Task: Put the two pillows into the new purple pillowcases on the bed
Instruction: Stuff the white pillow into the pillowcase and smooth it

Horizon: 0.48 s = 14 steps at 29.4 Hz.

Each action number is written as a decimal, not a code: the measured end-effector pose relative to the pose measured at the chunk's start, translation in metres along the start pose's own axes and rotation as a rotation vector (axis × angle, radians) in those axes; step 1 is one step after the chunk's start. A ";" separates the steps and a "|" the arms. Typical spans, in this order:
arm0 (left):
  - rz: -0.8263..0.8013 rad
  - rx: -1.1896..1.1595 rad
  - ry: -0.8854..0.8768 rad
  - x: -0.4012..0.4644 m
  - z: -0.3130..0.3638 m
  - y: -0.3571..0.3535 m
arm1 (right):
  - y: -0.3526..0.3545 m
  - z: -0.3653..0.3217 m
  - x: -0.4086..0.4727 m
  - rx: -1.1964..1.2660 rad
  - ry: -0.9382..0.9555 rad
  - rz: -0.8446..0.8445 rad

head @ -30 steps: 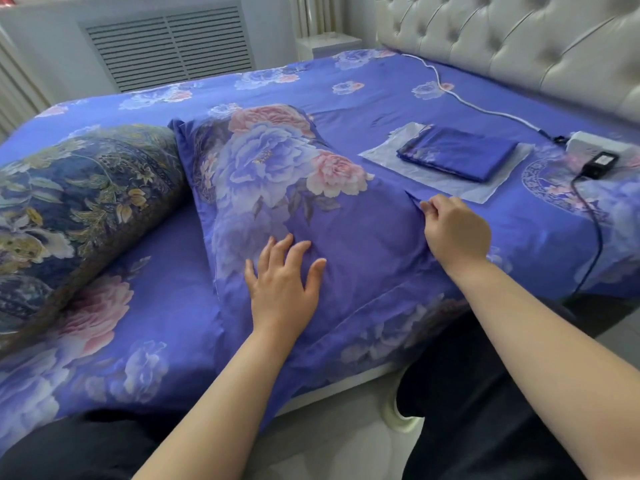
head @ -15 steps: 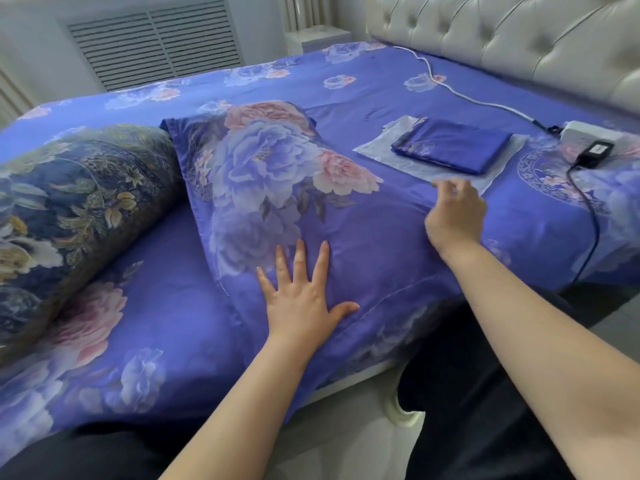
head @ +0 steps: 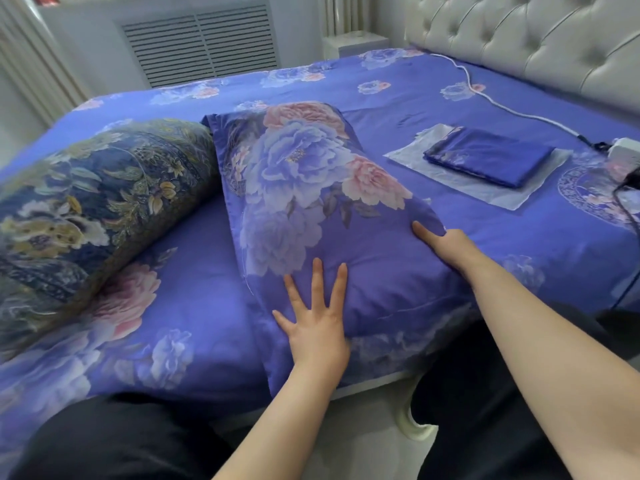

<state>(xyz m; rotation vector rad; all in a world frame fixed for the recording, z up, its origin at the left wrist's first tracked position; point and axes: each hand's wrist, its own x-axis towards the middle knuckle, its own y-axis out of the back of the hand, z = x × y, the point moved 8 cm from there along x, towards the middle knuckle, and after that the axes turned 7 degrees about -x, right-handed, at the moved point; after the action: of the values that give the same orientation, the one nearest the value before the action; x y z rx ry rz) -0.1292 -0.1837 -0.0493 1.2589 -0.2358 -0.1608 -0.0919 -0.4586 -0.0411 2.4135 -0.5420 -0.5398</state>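
A pillow in a purple flowered pillowcase (head: 311, 188) lies lengthwise across the bed's near edge. My left hand (head: 317, 320) presses flat on its near end with fingers spread. My right hand (head: 446, 247) lies against the pillow's right side, its fingers partly tucked under the fabric edge. A second pillow in a dark blue and gold flowered cover (head: 97, 202) lies to the left. A folded purple pillowcase (head: 488, 161) rests on a clear plastic wrapper (head: 415, 157) at the right.
The bed (head: 194, 285) has a matching purple flowered sheet. A white cable (head: 512, 110) runs to a power strip (head: 627, 148) near the tufted headboard (head: 519, 32). My dark-trousered knees touch the bed's front edge.
My right hand dropped from the pillowcase's upper right edge down to the pillow's right side. My left hand stayed flat on the near end, fingers spread wider. The view shifted closer.
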 end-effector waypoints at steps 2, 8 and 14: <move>0.124 -0.295 0.091 -0.007 -0.019 0.013 | 0.001 -0.006 -0.014 0.251 0.031 -0.037; 0.383 -1.288 0.162 0.020 -0.026 0.034 | 0.055 -0.104 -0.073 0.569 0.340 0.092; -0.181 -1.450 0.156 0.032 0.033 -0.003 | 0.064 -0.214 -0.118 0.315 0.732 0.106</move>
<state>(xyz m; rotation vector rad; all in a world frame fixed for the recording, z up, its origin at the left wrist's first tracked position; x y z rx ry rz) -0.1070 -0.2226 -0.0402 -0.1585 0.1478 -0.3064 -0.1009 -0.3484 0.1858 2.6129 -0.4401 0.5079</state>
